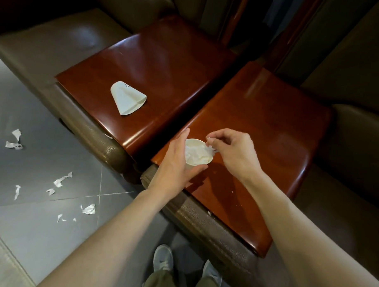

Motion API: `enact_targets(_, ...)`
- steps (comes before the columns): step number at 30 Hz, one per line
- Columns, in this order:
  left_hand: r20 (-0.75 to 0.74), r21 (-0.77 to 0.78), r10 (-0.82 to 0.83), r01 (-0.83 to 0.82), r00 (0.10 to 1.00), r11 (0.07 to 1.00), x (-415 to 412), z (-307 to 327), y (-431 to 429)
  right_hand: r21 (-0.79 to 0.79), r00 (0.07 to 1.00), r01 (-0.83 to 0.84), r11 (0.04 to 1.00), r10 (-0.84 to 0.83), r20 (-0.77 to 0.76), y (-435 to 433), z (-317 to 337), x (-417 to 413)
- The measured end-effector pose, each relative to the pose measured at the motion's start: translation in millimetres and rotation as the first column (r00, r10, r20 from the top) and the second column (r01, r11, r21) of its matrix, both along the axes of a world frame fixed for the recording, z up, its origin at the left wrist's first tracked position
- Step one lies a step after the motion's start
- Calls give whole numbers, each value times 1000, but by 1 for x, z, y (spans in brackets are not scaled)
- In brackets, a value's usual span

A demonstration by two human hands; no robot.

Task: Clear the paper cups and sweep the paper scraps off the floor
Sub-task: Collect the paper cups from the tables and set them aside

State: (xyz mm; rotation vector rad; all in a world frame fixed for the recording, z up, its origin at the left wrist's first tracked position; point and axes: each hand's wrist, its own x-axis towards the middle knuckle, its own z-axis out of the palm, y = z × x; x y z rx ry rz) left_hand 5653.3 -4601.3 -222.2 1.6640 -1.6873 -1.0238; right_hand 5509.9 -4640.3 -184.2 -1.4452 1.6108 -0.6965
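Left hand [175,164] wrapped around upright paper cup [198,153], cup stuffed with crumpled white paper. Right hand [233,151] pinches a paper bit [211,146] at the cup rim, fingers closed on it. Cup sits over near edge of right wooden armrest top [260,128]. Flattened cup [126,97] lies on left wooden top [157,62]. Brown leather seats around. About 8 paper scraps [62,179] scattered on grey tile floor [39,159], left.

flattened cup [128,97] alone on left armrest [165,63], right armrest [271,124] mostly bare
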Motion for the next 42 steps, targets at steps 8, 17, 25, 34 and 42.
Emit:
enact_targets(8,-74,39,88,-85,993,996,36,12,-7,-16,778,-493,870,432,-456,-7,8,54)
enact_targets(17,-4,-21,233,-233,973,972,120,22,-24,-23,989,-137,990,139,60,-41,21,140)
enact_targets(25,59,-17,438,-438,897,899,201,25,-51,104,992,-120,987,122,-16,-106,-3,191)
enact_targets(34,111,-45,561,-560,820,827,261,9,-93,229,877,-282,932,347,-332,-176,-84,256)
enact_targets(42,117,-38,576,-576,809,816,267,5,-112,111,894,-257,960,280,-349,-190,-81,275)
